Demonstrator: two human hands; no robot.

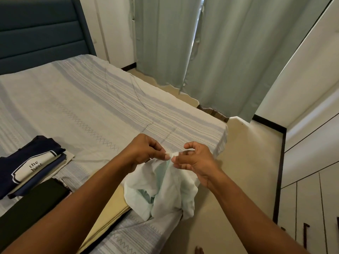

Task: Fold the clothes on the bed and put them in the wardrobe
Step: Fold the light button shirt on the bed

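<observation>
Faced a bed (102, 99) spread with a pale striped cover (128, 114) of grey-blue bands and zigzags, backed at far left by a dark blue padded headboard (40, 32). Noted grey-green curtains (229, 52) hanging beyond the far side, and white wardrobe doors (311, 162) running along the right. Found, on the near left of the cover, a folded navy T-shirt (31, 162) printed "the best" topping a small stack, with a folded black garment (31, 200) just in front and a folded pale yellow cloth (110, 211) lying beside that, near the bed's edge. Held a crumpled white garment (165, 191) up over the near corner of the bed, with lower folds sagging to the cover's edge. Pinched the top edge of that garment with the left hand (145, 149), thumb and forefinger closed on the fabric. Pinched the same edge just beside it with the right hand (196, 160), the other fingers loosely curled, the fingertips of both hands nearly meeting.
</observation>
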